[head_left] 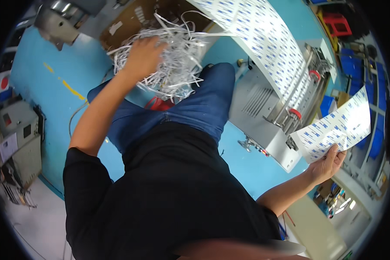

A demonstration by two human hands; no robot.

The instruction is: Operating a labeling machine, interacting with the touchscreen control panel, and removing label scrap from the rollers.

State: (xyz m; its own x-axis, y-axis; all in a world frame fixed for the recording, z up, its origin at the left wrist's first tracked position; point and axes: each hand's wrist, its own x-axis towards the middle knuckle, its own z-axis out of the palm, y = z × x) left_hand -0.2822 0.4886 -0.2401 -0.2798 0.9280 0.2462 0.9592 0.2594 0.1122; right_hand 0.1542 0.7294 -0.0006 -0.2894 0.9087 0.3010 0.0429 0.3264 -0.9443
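Observation:
My left hand (145, 57) is in a tangled heap of thin white strips (177, 56), its fingers curled into them and their tips partly hidden. The heap lies in front of my knees, against a brown cardboard box (112, 32). Out to the right, my right hand (328, 166) pinches the lower edge of a white sheet (340, 125) printed with rows of small blue marks. This sheet is held up beside the machine and bends slightly. A long web (264, 37) of the same printed material runs down to the rollers of a grey metal machine (264, 108).
The machine has red roller collars (295, 113) and a knob (245, 144) on its near side. Blue bins (351, 65) and a red crate (337, 24) stand at the far right. Grey equipment (19, 130) stands at the left on the blue floor (34, 73).

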